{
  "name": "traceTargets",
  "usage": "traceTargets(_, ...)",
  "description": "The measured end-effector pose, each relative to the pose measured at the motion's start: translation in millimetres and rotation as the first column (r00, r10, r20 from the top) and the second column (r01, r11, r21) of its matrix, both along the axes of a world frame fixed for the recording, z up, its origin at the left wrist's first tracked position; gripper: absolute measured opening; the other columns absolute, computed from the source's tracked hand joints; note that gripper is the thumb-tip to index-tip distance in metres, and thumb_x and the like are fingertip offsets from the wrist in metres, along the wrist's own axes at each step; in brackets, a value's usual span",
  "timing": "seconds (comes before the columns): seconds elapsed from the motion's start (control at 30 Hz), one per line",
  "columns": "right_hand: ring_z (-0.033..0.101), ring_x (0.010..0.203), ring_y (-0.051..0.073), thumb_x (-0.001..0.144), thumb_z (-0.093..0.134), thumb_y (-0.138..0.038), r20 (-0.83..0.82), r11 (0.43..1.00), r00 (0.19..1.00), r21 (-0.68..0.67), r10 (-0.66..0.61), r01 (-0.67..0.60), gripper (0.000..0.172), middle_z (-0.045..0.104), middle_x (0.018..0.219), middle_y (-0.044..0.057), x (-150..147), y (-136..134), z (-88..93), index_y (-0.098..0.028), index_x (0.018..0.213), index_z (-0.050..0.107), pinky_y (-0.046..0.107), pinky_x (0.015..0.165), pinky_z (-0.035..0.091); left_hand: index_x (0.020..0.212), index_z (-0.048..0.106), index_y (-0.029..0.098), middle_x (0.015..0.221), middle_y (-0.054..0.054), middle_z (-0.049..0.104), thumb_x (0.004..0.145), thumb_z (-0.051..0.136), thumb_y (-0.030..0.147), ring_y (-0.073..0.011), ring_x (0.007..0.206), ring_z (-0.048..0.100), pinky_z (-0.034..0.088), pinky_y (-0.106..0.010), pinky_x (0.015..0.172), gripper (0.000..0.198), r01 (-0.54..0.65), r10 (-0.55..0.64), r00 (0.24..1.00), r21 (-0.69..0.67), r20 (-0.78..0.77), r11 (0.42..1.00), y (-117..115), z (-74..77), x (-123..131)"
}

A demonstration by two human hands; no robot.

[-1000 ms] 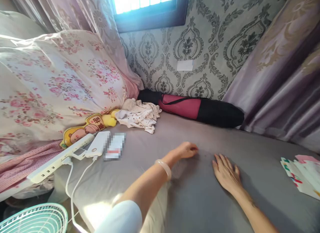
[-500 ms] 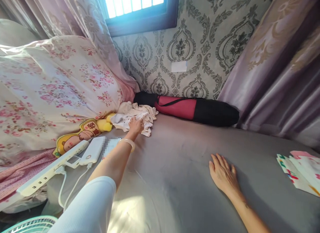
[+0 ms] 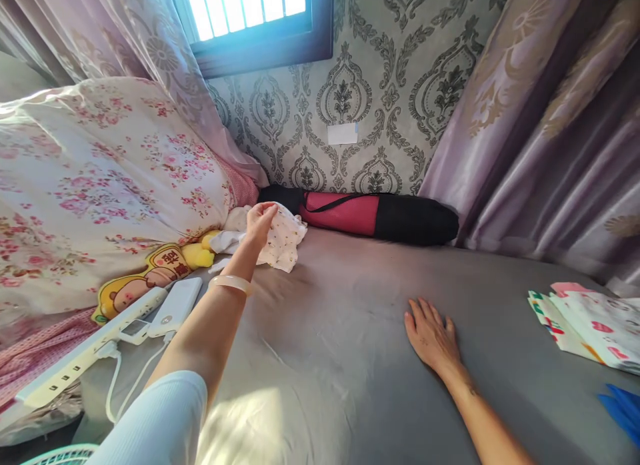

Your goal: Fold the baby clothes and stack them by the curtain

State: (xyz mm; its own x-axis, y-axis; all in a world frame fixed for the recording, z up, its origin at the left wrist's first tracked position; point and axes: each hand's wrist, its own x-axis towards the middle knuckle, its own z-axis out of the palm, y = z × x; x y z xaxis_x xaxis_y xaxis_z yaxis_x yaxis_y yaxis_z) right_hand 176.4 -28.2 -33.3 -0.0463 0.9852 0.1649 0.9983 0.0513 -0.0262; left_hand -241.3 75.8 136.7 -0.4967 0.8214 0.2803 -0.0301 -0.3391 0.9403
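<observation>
My left hand [image 3: 260,222] is stretched far forward, fingers pinched on the edge of a white patterned piece of clothing [image 3: 283,242], which hangs from it beside the far bag. Its exact kind is unclear among the folds. More pale crumpled fabric [image 3: 230,240] lies under and left of that hand. My right hand [image 3: 433,335] rests flat on the grey bed sheet [image 3: 340,358], fingers slightly apart, holding nothing. Beyond it to the right sits a pile of folded printed cloths [image 3: 595,325].
A red and black long bag [image 3: 345,214] lies along the wall. At the left are a power strip [image 3: 95,352], a white power bank [image 3: 176,305] with a cable, and a yellow plush toy [image 3: 145,282]. A blue item [image 3: 623,412] shows at the right edge.
My left hand has gone from resting over the crumpled clothing to lifting one piece by its edge, which now spreads out. My right hand stays flat. The view has turned slightly right.
</observation>
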Motion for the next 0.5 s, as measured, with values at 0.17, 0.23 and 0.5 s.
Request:
traceTargets(0.17, 0.035, 0.141, 0.028, 0.099, 0.024, -0.034, -0.016, 1.000, 1.000, 0.013, -0.001, 0.002, 0.052, 0.042, 0.152, 0.013, -0.8, -2.3, 0.9, -0.017, 0.141, 0.049, 0.056, 0.112, 0.024, 0.106, 0.067, 0.014, 0.085, -0.005, 0.068, 0.072, 0.072, 0.023, -0.0155, 0.073, 0.062, 0.050, -0.032, 0.074, 0.035, 0.314, -0.327, 0.934, 0.108, 0.146, 0.943, -15.9, 40.0, 40.9)
traceTargets(0.23, 0.035, 0.141, 0.029, 0.099, 0.026, -0.033, -0.042, 0.999, 0.999, 0.032, 0.011, -0.010, 0.050, 0.043, 0.151, 0.013, -0.2, -3.1, 1.2, -0.016, 0.139, 0.050, 0.056, 0.113, 0.023, 0.112, 0.065, 0.016, 0.092, -0.005, 0.069, 0.074, 0.067, 0.016, -0.0167, 0.081, 0.064, 0.051, -0.033, 0.079, 0.039, 0.403, -0.421, 0.888, 0.128, 0.183, 0.906, -24.6, 48.3, 57.8)
traceTargets(0.5, 0.051, 0.129, 0.029, 0.089, 0.050, -0.038, -0.786, 0.988, 0.602, 0.074, 0.142, -0.137, 0.044, 0.061, 0.133, 0.013, -11.1, -14.4, 26.6, -0.022, 0.129, 0.058, 0.050, 0.107, 0.039, 0.122, 0.061, 0.016, 0.109, -0.007, 0.069, 0.082, 0.055, 0.019, -0.0254, 0.101, 0.065, 0.052, -0.042, 0.089, 0.040, 0.711, -0.717, 0.650, 0.130, 0.254, 0.691, -55.6, 33.1, 136.1)
